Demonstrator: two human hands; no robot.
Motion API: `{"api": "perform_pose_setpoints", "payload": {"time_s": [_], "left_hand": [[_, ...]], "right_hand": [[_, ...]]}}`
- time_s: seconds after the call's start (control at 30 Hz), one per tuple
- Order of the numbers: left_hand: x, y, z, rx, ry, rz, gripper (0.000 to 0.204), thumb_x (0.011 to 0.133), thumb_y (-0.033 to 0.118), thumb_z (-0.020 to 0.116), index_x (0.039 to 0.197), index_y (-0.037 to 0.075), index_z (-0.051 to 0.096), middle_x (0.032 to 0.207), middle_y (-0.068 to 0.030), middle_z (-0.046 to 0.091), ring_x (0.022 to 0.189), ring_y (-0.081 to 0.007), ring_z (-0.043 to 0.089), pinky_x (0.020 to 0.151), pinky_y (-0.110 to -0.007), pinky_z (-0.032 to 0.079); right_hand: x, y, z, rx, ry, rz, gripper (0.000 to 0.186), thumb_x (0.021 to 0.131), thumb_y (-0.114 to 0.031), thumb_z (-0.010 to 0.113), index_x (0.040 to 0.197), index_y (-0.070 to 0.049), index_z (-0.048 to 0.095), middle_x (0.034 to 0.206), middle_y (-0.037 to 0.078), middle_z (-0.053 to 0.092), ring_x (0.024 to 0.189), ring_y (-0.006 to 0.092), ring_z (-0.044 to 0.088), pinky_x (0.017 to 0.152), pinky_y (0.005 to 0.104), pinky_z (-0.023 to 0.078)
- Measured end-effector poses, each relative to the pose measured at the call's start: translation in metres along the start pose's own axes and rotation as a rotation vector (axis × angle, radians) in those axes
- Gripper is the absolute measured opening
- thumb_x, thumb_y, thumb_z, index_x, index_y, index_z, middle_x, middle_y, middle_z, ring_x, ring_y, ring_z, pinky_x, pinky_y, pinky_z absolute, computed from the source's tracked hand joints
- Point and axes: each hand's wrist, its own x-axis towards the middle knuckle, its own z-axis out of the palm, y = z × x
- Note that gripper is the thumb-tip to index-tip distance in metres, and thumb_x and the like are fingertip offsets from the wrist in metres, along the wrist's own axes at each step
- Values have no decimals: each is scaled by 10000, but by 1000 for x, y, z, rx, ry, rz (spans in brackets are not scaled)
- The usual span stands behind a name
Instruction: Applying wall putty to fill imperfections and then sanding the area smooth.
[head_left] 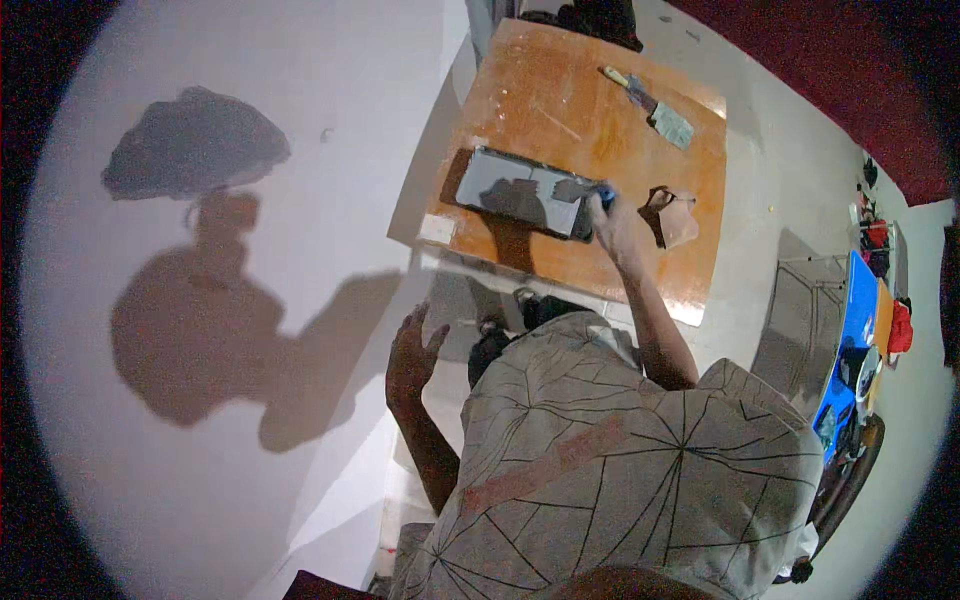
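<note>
My right hand is closed at the right end of a shallow black-rimmed tray on the brown wooden table. Between its fingers shows a small blue object, perhaps a handle; its kind is not clear. Pale grey material covers the inside of the tray, with shadows falling across it. Off the table's near left corner, close to the white wall, my left hand hangs in the air with nothing in it, thumb apart from the fingers.
A pale-handled tool and a greenish-grey rectangular piece lie at the table's far right. Nearer is a beige piece with dark edges. The wall at left bears a dark grey patch. A blue-topped table stands far right.
</note>
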Motion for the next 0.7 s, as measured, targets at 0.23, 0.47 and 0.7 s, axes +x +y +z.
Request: {"api": "perform_pose_setpoints", "payload": {"time_s": [0.23, 0.47, 0.7], "left_hand": [[-16, -16, -26, -13, 209, -91, 604, 1000, 354, 623, 1482, 25, 466, 1472, -233, 514, 1388, -388, 467, 1161, -477, 362], [-38, -52, 19, -37, 124, -246, 666, 1001, 444, 601, 1521, 63, 434, 1519, -212, 480, 1422, -387, 427, 1190, -470, 323], [-29, -19, 38, -73, 263, -199, 661, 967, 437, 653, 1459, 26, 491, 1423, -231, 555, 1328, -395, 518, 1123, -476, 406]], "right_hand": [[15, 14, 13, -132, -185, -73, 284, 974, -303, 592, 1002, -44, 704, 732, 225, 658, 701, 382, 679, 638, 444, 509], [29, 22, 22, -127, -181, -218, 313, 988, -282, 567, 974, 16, 662, 771, 298, 625, 770, 457, 655, 668, 515, 480], [73, 55, 47, -465, -162, -554, 385, 991, -371, 604, 936, 6, 660, 767, 254, 656, 738, 395, 673, 635, 481, 498]]}}
